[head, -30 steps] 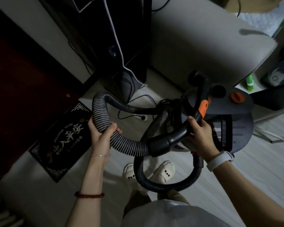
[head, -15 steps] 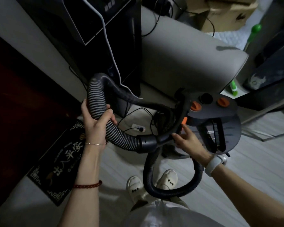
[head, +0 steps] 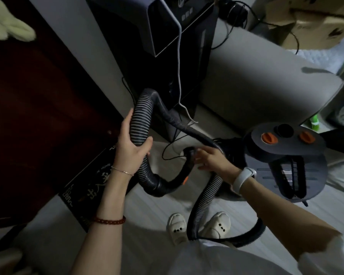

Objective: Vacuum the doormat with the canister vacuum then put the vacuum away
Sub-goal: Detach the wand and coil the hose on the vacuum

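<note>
The grey canister vacuum (head: 286, 147), with two orange knobs on its lid, stands on the floor at right. Its ribbed dark hose (head: 142, 116) arcs up in front of me and loops down by my feet. My left hand (head: 130, 147) is wrapped around the hose at the left side of the arc. My right hand (head: 211, 158) grips the black curved handle end (head: 189, 153) of the hose, which carries an orange tab. The black doormat (head: 87, 187) with white characters lies on the floor at lower left, by the dark red door.
A tall black appliance (head: 167, 46) with dangling cords stands ahead. A white rounded cushion (head: 256, 80) lies right of it. A wall socket and cable sit on the floor under the hose. My feet in white slippers (head: 177, 227) are inside the hose loop.
The vacuum body has shifted right, away from my hands. My right hand moved lower along the handle to its end, and the handle swung down. My left hand still holds the hose.
</note>
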Demonstrator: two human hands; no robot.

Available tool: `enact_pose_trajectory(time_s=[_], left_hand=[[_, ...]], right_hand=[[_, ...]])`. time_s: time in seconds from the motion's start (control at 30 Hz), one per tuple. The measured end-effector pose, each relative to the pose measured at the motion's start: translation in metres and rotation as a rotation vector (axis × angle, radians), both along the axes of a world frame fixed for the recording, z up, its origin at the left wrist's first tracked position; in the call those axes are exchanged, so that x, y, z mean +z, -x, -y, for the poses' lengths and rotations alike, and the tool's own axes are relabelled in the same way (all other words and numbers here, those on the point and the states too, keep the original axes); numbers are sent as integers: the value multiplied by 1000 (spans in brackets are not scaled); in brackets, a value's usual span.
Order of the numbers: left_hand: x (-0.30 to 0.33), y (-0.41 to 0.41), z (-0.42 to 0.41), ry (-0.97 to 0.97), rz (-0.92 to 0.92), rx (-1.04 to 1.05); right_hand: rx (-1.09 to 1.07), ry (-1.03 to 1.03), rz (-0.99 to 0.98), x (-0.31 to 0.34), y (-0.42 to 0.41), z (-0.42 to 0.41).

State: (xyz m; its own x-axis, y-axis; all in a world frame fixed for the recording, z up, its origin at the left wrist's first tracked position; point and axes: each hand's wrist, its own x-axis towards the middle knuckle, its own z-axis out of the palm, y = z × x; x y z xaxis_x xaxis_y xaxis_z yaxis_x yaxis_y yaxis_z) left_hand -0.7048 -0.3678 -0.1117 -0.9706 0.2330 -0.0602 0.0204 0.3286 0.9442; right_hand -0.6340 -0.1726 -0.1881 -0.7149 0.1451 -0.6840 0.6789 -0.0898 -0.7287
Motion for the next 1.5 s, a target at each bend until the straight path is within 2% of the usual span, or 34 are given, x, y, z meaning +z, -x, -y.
enact_pose_trajectory(time_s=[0.1, 0.27, 0.33, 0.47, 0.53, 0.6, 0.67, 0.73, 0.83, 0.9, 0.93, 1.0, 1.07, 1.1, 1.17, 1.2, 1.27, 1.37, 1.5], left_hand=[[-7, 7, 10, 63, 1, -63], [-10, 4, 10, 179, -49, -293], [-11, 5, 6, 247, -98, -343], [-14, 14, -13, 327, -66, -396], [-20, 16, -23, 214, 68, -381], [-28, 15, -32, 15, 297, -359], [-36, 10, -42, -12, 440, -418], [-45, 6, -56, 74, 461, -488], [-48, 5, -77, 198, 300, -469], [-46, 10, -84, 258, 166, -422], [-45, 13, -84, 283, 128, -415], [-45, 16, -81, 317, 116, -438], [-43, 16, -79, 359, 104, -493], [-43, 14, -78, 374, 84, -533], [-43, 11, -74, 403, 30, -589], [-42, 11, -71, 428, -8, -586], [-40, 17, -65, 522, -90, -563], [-37, 28, -63, 657, -298, -511], [-38, 30, -78, 703, -544, -311]], right_hand=[[-68, 126, -49, 19, 29, 16], [-196, 460, -179, 57, 86, 34], [-267, 471, -165, 65, 99, 33], [-384, 374, -126, 62, 110, 20], [-431, 424, -159, 62, 110, 7], [-457, 514, -191, 64, 107, -6], [-481, 624, -210, 59, 101, -18], [-489, 685, -218, 52, 95, -31], [-467, 689, -222, 47, 88, -54], [-404, 482, -181, 51, 83, -71], [-324, 270, -161, 53, 77, -79], [-109, -291, -218, 52, 64, -96], [225, -824, -378, 48, 50, -109], [444, -961, -464, 45, 45, -111], [851, -1089, -500, 46, 44, -106], [987, -1123, -487, 45, 45, -101], [1087, -1174, -457, 42, 44, -94], [862, -1125, -444, 33, 34, -84], [569, -1003, -471, 23, 33, -76]])
